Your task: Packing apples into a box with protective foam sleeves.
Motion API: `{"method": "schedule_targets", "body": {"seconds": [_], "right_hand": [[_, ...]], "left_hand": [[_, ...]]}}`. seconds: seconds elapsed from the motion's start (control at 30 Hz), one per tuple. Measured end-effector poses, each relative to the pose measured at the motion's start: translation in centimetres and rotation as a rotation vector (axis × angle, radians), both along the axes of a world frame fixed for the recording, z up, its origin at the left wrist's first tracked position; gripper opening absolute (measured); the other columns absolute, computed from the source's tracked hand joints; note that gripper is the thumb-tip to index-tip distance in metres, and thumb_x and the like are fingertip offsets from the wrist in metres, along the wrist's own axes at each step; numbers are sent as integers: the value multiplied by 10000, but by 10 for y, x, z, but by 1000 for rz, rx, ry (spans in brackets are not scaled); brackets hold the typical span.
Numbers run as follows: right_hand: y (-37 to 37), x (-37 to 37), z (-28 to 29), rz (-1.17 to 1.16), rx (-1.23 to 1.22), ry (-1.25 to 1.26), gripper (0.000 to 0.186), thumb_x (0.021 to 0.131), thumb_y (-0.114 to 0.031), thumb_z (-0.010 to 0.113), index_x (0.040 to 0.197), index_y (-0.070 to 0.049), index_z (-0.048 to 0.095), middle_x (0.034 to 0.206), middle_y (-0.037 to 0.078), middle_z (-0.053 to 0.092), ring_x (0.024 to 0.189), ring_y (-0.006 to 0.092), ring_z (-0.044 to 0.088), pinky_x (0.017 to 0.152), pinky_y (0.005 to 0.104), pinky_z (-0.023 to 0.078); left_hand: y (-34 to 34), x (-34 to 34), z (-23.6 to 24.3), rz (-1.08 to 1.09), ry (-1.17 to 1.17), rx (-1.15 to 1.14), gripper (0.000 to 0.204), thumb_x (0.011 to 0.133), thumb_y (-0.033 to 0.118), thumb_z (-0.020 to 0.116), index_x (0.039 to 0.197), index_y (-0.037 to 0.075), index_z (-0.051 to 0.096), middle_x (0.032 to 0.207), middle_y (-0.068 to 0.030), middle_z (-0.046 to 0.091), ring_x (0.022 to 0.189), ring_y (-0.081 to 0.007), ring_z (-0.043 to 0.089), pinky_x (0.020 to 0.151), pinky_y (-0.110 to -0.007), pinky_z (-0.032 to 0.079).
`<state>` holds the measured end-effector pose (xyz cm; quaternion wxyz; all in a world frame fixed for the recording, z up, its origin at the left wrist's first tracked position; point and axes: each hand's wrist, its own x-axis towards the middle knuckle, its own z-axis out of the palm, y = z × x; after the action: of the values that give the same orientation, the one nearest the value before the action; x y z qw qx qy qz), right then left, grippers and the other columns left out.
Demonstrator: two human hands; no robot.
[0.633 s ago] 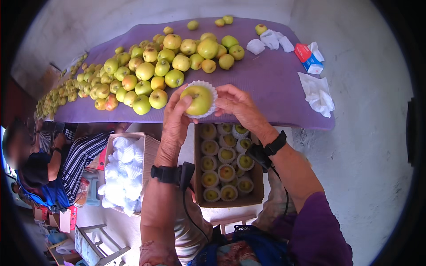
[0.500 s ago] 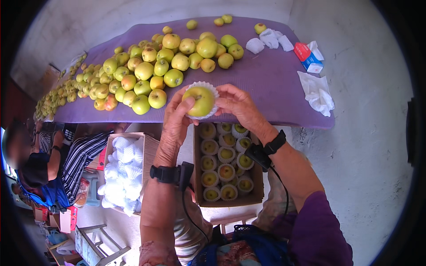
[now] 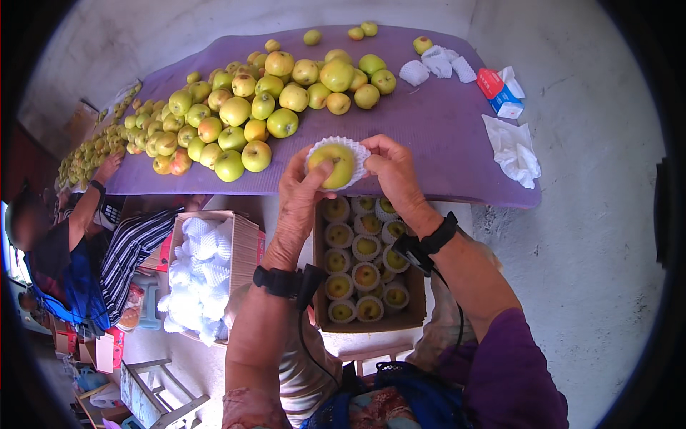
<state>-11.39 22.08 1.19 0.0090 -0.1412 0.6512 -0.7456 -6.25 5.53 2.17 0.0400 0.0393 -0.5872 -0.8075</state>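
Between my hands, at the front edge of the purple-covered table, is a yellow-green apple (image 3: 334, 166) partly wrapped in a white foam net sleeve (image 3: 349, 145). My left hand (image 3: 300, 187) holds the apple, its thumb across the apple's face. The fingers of my right hand (image 3: 392, 169) pinch the sleeve's right rim. Below my hands stands a cardboard box (image 3: 379, 325) with rows of apples in foam nets. A big heap of loose apples (image 3: 234, 112) covers the left and middle of the table.
An open carton of white foam nets (image 3: 200, 275) stands left of my legs. Crumpled nets (image 3: 437, 62), a tissue box (image 3: 500, 93) and a white cloth (image 3: 511, 150) lie on the table's right side (image 3: 429, 121). A co-worker (image 3: 78, 243) sits at far left, near a stool (image 3: 161, 393).
My hands and the apple have shifted slightly right, with the sleeve's right rim drawn further outward. The co-worker's arm has risen to the apples on the table.
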Motion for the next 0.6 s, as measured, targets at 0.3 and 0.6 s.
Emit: {"method": "schedule_targets", "body": {"seconds": [0.3, 0.6], "right_hand": [[4, 6, 8, 51, -70, -128, 204, 797, -3, 525, 987, 21, 596, 869, 69, 636, 725, 108, 595, 559, 229, 496], [4, 6, 10, 84, -31, 22, 260, 807, -26, 553, 1065, 4, 579, 916, 73, 635, 764, 106, 583, 624, 243, 491]], "left_hand": [[-6, 6, 10, -175, -46, -174, 647, 789, 294, 701, 1317, 30, 437, 1149, -88, 575, 966, -172, 603, 643, -282, 551], [-5, 2, 4, -151, 59, -3, 621, 769, 306, 701, 1280, 40, 470, 1126, -70, 579, 1000, -175, 588, 839, -338, 496]]}}
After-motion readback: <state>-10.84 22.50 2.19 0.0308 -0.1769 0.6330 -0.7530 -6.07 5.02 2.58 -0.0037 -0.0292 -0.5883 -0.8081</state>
